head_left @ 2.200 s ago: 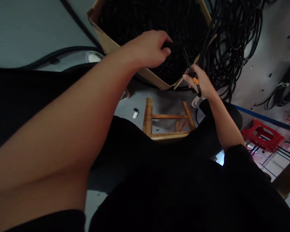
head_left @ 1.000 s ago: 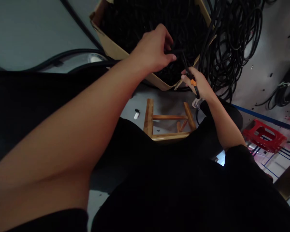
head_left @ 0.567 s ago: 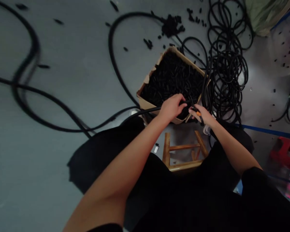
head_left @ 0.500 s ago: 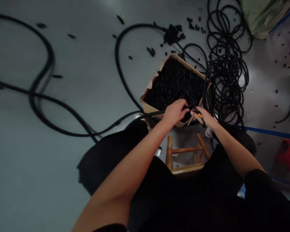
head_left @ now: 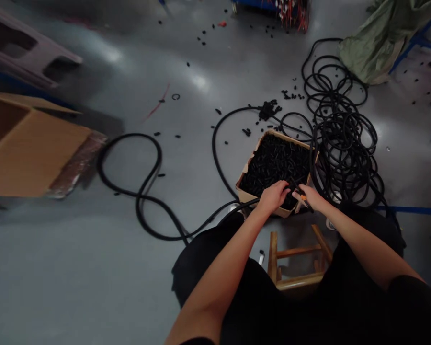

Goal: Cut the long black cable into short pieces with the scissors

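My left hand [head_left: 273, 196] is closed on a black hose [head_left: 249, 203] above the near edge of a cardboard box [head_left: 247, 196]. Many short black pieces [head_left: 278, 160] fill the box. Just to the right, my right hand [head_left: 308, 196] is closed round a cutting tool with black and orange handles [head_left: 303, 197]. The tool's dark jaws are near my left fingertips, and the hose end between the hands is too small to make out. From my left hand the hose runs left and loops over the floor.
A tangled pile of black hose [head_left: 345, 139] lies right of the box. A wooden stool [head_left: 300, 281] stands between my legs. Short black pieces are scattered on the floor. At left is an open carton [head_left: 39, 153]; a green sack [head_left: 369, 43] lies at upper right.
The view has swung left and up, so the box and hands appear lower and further right, and the open carton has come into view. Both hands keep their grip.
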Demonstrator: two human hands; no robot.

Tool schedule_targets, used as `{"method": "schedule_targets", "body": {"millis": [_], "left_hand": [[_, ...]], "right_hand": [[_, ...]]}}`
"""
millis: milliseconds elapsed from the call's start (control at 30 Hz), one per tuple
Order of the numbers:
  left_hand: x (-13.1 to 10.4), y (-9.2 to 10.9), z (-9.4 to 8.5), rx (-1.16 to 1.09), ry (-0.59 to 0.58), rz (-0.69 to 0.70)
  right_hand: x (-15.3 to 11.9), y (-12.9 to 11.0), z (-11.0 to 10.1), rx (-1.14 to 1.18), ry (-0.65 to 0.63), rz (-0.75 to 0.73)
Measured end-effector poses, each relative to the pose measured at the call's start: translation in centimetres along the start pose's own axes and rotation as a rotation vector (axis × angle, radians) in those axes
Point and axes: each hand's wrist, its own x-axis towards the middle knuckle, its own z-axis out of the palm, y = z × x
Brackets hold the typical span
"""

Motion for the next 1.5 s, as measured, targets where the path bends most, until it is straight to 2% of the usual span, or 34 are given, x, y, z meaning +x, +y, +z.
{"method": "schedule_targets", "body": {"millis": [133,267,400,500,567,700,800,867,1000,1100,1300,1433,1500], "left_hand": [[0.1,-0.3,0.2,-0.001,0.059,-0.035],[0.4,-0.7,0.3,-0.07,0.041,-0.012],[0.6,-1.7,0.0,-0.202,-0.026,-0.019],[0.4,-2.8,-1.0,-0.308,-0.075,-0.044],[0.0,-3.2,-1.7,-0.438,-0.115,-0.061],[-1.1,-2.9,-2.6,-0.793,-0.271,-0.137],[-1.6,-2.7,-2.7,-0.927,-0.35,-0.22],[-1.5,-3.0,-2.7,-0.974,-0.291,-0.259],[-0.8,-4.5,-2.5,-0.941,-0.019,-0.267],[-0.4,-5.2,-1.7,-0.904,0.096,-0.287],[0.1,-4.9,0.3,-0.836,0.102,-0.271],[0.2,-2.7,0.3,-0.672,0.155,-0.305],[0.1,-1.5,0.1,-0.562,0.125,-0.298]], "right_hand": [[0.1,-0.2,0.0,-0.035,0.021,0.019],[0.0,-0.7,-0.1,-0.045,0.009,0.002],[-0.4,-1.7,-0.5,-0.044,0.012,-0.023],[-0.6,-2.4,-0.9,-0.061,0.018,-0.033],[-0.9,-2.8,-1.0,-0.15,-0.01,-0.099],[-1.3,-3.7,-1.0,-0.25,-0.063,-0.114],[-1.5,-4.6,-1.2,-0.227,-0.108,-0.09],[-1.6,-5.1,-1.5,-0.206,-0.129,-0.054],[-1.6,-5.1,-1.9,-0.233,-0.167,0.006],[-1.7,-5.0,-1.7,-0.336,-0.196,0.041],[-1.6,-5.6,-1.1,-0.379,-0.21,0.069],[-2.0,-6.4,-1.3,-0.348,-0.202,0.082],[-2.1,-6.1,-1.2,-0.337,-0.185,0.132]]}}
